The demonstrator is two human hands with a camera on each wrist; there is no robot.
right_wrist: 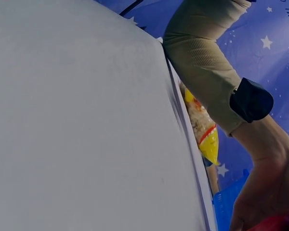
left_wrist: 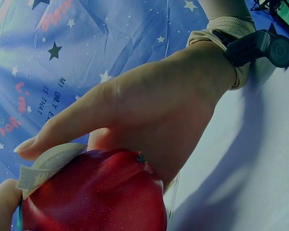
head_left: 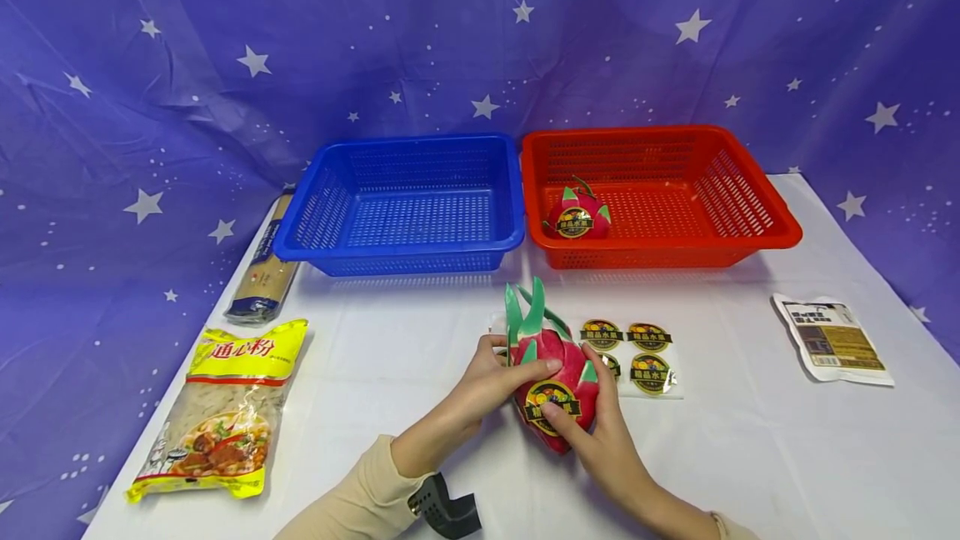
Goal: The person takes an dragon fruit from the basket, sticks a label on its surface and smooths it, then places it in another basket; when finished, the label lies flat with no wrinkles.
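A red dragon fruit (head_left: 573, 361) with green leaf tips is held between both hands in front of the baskets. My left hand (head_left: 480, 386) grips its left side, thumb across the front. Around the right side curls my right hand (head_left: 603, 448), its thumb pressing on a round black-and-gold sticker (head_left: 558, 397) on the skin. From the left wrist view, the sticker (left_wrist: 53, 166) stands partly off the fruit at its edges. A sheet of similar stickers (head_left: 651, 373) lies behind the fruit, partly covered by it. Most fingers are hidden behind the fruit.
A blue basket (head_left: 397, 261) and a red basket (head_left: 660, 257) stand at the back; another stickered dragon fruit (head_left: 592, 219) sits in the red one. At left lie a pasta bag (head_left: 225, 407) and a long noodle pack (head_left: 266, 273). A white-and-brown pouch (head_left: 832, 340) lies right.
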